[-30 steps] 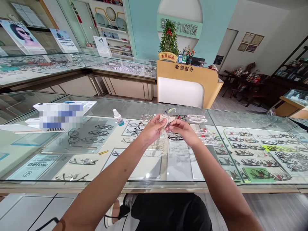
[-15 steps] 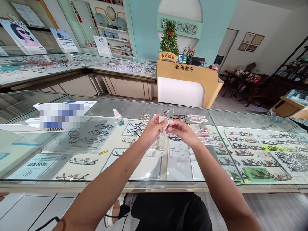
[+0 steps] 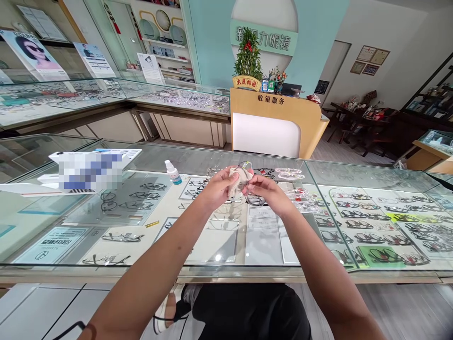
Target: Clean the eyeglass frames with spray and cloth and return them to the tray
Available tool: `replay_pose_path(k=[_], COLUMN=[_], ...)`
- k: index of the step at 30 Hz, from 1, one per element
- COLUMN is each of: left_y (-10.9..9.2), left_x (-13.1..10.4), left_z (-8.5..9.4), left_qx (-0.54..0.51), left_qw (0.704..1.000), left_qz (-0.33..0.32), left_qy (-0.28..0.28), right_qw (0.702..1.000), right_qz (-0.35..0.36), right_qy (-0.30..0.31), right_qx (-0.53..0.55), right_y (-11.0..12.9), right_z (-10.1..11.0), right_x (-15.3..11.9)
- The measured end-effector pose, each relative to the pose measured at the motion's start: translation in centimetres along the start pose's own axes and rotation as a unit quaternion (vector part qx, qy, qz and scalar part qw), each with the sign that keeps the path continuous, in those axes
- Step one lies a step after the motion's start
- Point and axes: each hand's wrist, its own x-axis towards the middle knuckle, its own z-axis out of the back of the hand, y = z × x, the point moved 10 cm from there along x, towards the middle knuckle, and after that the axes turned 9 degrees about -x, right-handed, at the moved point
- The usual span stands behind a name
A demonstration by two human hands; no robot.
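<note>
Above the glass counter (image 3: 208,274), my left hand (image 3: 217,188) pinches a cream cleaning cloth (image 3: 235,184), thumb pressed on its front. The cloth is folded over part of a pair of eyeglasses (image 3: 247,175), hiding much of one lens. Close beside it, my right hand (image 3: 267,192) grips the same eyeglasses by the frame between thumb and fingers. One thin temple sticks up past the cloth. A white spray bottle (image 3: 172,173) with blue liquid stands upright on the counter, left of my hands.
Rows of spectacle frames (image 3: 384,255) lie under the glass. Papers and a white box (image 3: 88,172) rest on the counter at left, partly blurred out. A yellow pen-like stick (image 3: 152,224) shows near the middle left. Beyond stands a wooden cashier desk (image 3: 276,104) with a plant (image 3: 247,56).
The cloth has shifted slightly left and spread wider over the eyeglasses, with my left hand turning a little. My right hand stays nearly in place, and the bottle has not moved.
</note>
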Motion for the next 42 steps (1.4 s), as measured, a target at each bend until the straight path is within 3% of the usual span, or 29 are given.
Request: replay_pose_path(k=[3, 12, 21, 27, 37, 42], left_y=[0.2, 1.4, 0.5, 0.4, -0.1, 0.1], left_x=[-0.1, -0.2, -0.6, -0.7, -0.5, -0.3], left_z=[-0.2, 1.1, -0.1, 0.7, 0.8, 1.2], left_qx=[0.011, 0.048, 0.046, 0.098, 0.090, 0.095], left_qw=[1.000, 0.997, 0.996, 0.989, 0.984, 0.986], left_qz=[0.018, 0.028, -0.024, -0.045, -0.097, -0.076], left_qy=[0.009, -0.057, -0.078, -0.105, -0.119, -0.116], right_qw=[1.000, 1.000, 1.000, 1.000, 1.000, 1.000], right_qz=[0.001, 0.013, 0.006, 0.008, -0.001, -0.005], right_qy=[-0.007, -0.014, -0.009, 0.012, 0.012, 0.016], right_qx=[0.006, -0.007, 0.003, 0.000, -0.002, -0.009], right_y=[0.1, 0.0, -0.4, -0.1, -0.5, -0.5], right_z=[0.2, 0.4, 0.0, -0.8, -1.1, -1.2], right_x=[0.0, 0.2, 0.3, 0.2, 0.3, 0.2])
